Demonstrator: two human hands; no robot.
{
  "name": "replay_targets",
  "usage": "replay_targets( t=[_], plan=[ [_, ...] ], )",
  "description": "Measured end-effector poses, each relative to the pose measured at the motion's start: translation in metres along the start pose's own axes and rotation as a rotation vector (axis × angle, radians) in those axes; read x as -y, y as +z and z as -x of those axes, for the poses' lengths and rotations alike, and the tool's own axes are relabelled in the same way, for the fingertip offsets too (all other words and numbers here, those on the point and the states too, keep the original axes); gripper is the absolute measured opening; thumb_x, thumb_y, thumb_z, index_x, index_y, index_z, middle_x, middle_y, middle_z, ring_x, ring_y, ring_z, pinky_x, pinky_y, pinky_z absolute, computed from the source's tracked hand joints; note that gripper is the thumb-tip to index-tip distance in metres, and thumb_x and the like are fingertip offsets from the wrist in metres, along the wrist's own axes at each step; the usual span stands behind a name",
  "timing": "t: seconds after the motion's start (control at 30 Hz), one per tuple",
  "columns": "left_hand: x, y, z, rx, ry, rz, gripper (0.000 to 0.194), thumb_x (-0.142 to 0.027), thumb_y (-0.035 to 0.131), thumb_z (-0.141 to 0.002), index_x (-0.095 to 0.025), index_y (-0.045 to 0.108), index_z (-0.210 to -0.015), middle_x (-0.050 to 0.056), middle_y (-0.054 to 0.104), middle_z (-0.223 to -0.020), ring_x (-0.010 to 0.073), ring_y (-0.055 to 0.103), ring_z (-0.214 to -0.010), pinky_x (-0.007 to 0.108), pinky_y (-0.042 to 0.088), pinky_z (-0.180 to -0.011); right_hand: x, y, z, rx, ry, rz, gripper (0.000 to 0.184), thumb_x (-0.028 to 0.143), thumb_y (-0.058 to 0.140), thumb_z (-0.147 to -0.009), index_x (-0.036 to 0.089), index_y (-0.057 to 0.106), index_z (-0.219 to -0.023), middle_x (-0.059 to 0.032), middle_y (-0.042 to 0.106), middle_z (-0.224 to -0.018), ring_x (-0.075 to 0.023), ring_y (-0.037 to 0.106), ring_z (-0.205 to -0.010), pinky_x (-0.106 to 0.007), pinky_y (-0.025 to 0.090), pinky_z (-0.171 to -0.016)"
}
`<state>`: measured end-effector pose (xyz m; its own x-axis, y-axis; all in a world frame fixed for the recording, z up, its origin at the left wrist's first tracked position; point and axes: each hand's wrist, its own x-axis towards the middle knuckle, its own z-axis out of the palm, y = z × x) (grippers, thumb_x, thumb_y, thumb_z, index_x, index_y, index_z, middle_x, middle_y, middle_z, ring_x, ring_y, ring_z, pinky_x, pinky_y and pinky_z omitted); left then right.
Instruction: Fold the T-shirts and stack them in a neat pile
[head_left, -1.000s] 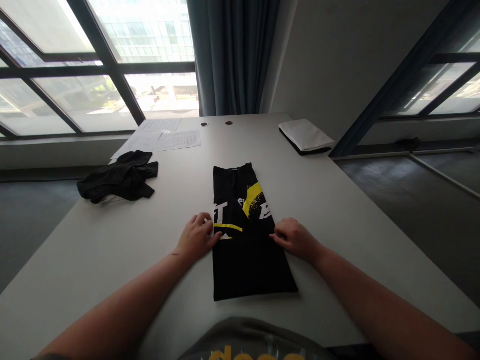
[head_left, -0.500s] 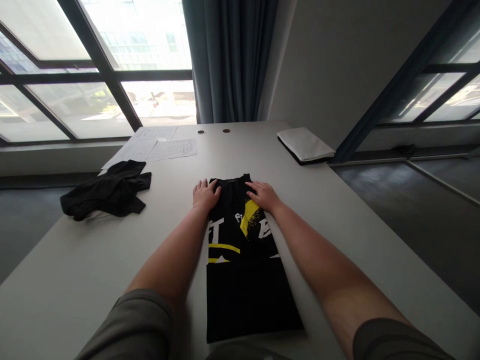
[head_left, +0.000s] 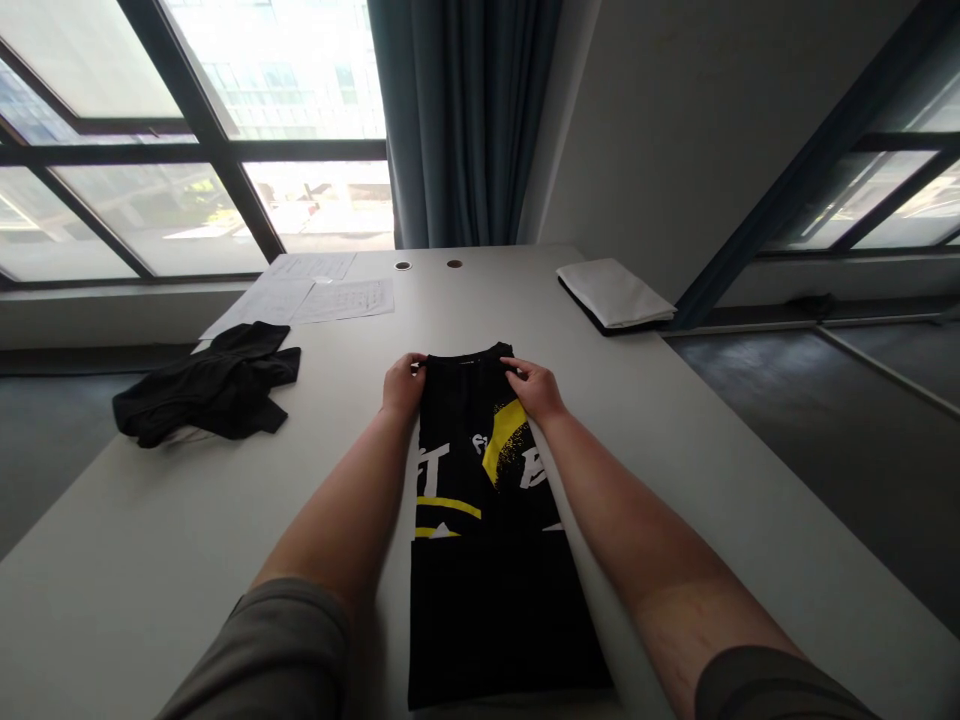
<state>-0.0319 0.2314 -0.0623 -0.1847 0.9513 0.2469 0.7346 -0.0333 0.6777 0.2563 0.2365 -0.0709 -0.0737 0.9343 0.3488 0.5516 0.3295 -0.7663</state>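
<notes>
Fingers of left hand (head_left: pixel 403 386): curled, thumb and fingertips pinched together on far-left corner of flat-folded black cloth garment with yellow and white print (head_left: pixel 457 405). Fingers of right hand (head_left: pixel 535 388): bent, thumb and index just apart at the tips, pinching its far-right edge.

Writing, left to right: big white "T" with a partial letter before it at the edge; small white marks mid-garment, unclear; pale mark at far edge, too small to read; white "B" at right, rest cut off.

Garment lies mid-table on white flat tabletop (head_left: pixel 187 540), long axis near-to-far, narrower end pointing away, wider plain black end toward wearer.

Around: rumpled black cloth (head_left: pixel 214 385) left; white printed paper sheets (head_left: pixel 345 300) behind it, text illegible; folded white cloth (head_left: pixel 619 293) far right, black layer beneath.
</notes>
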Motion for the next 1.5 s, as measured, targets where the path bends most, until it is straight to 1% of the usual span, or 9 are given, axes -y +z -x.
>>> replay_targets(
  t=[0.1, 0.2, 0.37, 0.67, 0.8, 0.97, 1.17, 1.3, 1.5],
  plan=[
    [0.000, -0.004, 0.003, -0.094, -0.024, 0.116, 0.026, -0.021, 0.058, -0.095, -0.020, 0.064, -0.121, 0.006, 0.076, -0.115, 0.0175, 0.071, -0.098, 0.030, 0.055, -0.091, 0.005, 0.000, 0.005, -0.037, 0.019, -0.132, 0.040, 0.038, 0.064, -0.089, 0.022, 0.079, -0.122, 0.0010, 0.071, -0.071, -0.0150, 0.060, -0.060, -0.030, 0.054, -0.067],
    [-0.002, -0.012, 0.011, -0.154, -0.012, 0.242, 0.023, -0.023, 0.063, -0.093, -0.021, 0.066, -0.115, 0.005, 0.076, -0.107, 0.0174, 0.070, -0.090, 0.032, 0.056, -0.086, 0.012, -0.004, 0.011, -0.067, -0.012, -0.227, 0.035, 0.039, 0.067, -0.088, 0.022, 0.081, -0.116, -0.0017, 0.075, -0.081, -0.0170, 0.066, -0.070, -0.031, 0.056, -0.073],
    [-0.008, -0.038, 0.050, -0.191, 0.286, 0.190, 0.018, -0.022, 0.059, -0.095, -0.022, 0.066, -0.111, 0.005, 0.072, -0.107, 0.0185, 0.068, -0.095, 0.036, 0.056, -0.090, 0.015, -0.021, 0.042, -0.069, -0.068, -0.235, 0.019, 0.036, 0.070, -0.086, 0.023, 0.078, -0.097, -0.0038, 0.078, -0.100, -0.0202, 0.071, -0.091, -0.037, 0.056, -0.092],
    [-0.004, -0.093, 0.151, 0.444, 0.699, -0.138, 0.033, -0.014, 0.055, -0.086, -0.025, 0.070, -0.113, 0.006, 0.073, -0.110, 0.0238, 0.066, -0.103, 0.043, 0.051, -0.097, 0.014, -0.069, 0.109, 0.323, -0.331, 0.049, 0.030, 0.008, 0.052, -0.086, 0.024, 0.072, -0.103, -0.0053, 0.072, -0.101, -0.0217, 0.067, -0.099, -0.038, 0.054, -0.094],
    [-0.008, -0.090, 0.141, 0.328, 0.619, -0.145, 0.025, -0.023, 0.051, -0.097, -0.023, 0.069, -0.115, 0.008, 0.073, -0.115, 0.0251, 0.065, -0.109, 0.044, 0.051, -0.099, 0.025, -0.069, 0.103, 0.229, -0.422, 0.155, 0.033, 0.006, 0.048, -0.088, 0.023, 0.075, -0.097, -0.0087, 0.072, -0.103, -0.0250, 0.065, -0.103, -0.043, 0.054, -0.096],
    [-0.030, -0.056, 0.113, 0.185, 0.564, -0.217, 0.039, -0.036, 0.043, -0.107, -0.022, 0.063, -0.137, 0.010, 0.065, -0.143, 0.0258, 0.058, -0.132, 0.045, 0.045, -0.114, 0.053, -0.041, 0.092, 0.158, -0.370, 0.336, 0.038, 0.018, 0.048, -0.097, 0.020, 0.073, -0.125, -0.0125, 0.070, -0.129, -0.0273, 0.061, -0.124, -0.048, 0.045, -0.115],
    [-0.045, -0.014, 0.116, 0.365, 0.500, -0.468, 0.057, -0.046, 0.043, -0.107, -0.022, 0.047, -0.159, 0.011, 0.038, -0.169, 0.0319, 0.031, -0.158, 0.052, 0.025, -0.129, 0.048, -0.005, 0.094, 0.397, -0.117, 0.692, 0.062, 0.037, 0.041, -0.105, 0.016, 0.040, -0.163, -0.0139, 0.035, -0.170, -0.0311, 0.031, -0.157, -0.059, 0.023, -0.127],
    [-0.028, -0.016, 0.131, 0.401, 0.394, -0.531, 0.061, -0.049, 0.039, -0.107, -0.027, 0.038, -0.165, 0.007, 0.024, -0.174, 0.0319, 0.020, -0.161, 0.050, 0.023, -0.130, 0.034, -0.008, 0.098, 0.437, -0.008, 0.767, 0.067, 0.045, 0.035, -0.107, 0.021, 0.026, -0.169, -0.0073, 0.018, -0.175, -0.0297, 0.022, -0.161, -0.057, 0.018, -0.129],
    [-0.005, -0.032, 0.146, 0.410, 0.234, -0.550, 0.072, -0.049, 0.034, -0.108, -0.008, 0.025, -0.167, 0.017, 0.018, -0.174, 0.0278, 0.018, -0.162, 0.047, 0.018, -0.132, 0.030, -0.015, 0.097, 0.425, 0.036, 0.767, 0.069, 0.046, 0.031, -0.107, 0.018, 0.024, -0.169, -0.0078, 0.018, -0.175, -0.0302, 0.019, -0.161, -0.059, 0.016, -0.129]
  ],
)
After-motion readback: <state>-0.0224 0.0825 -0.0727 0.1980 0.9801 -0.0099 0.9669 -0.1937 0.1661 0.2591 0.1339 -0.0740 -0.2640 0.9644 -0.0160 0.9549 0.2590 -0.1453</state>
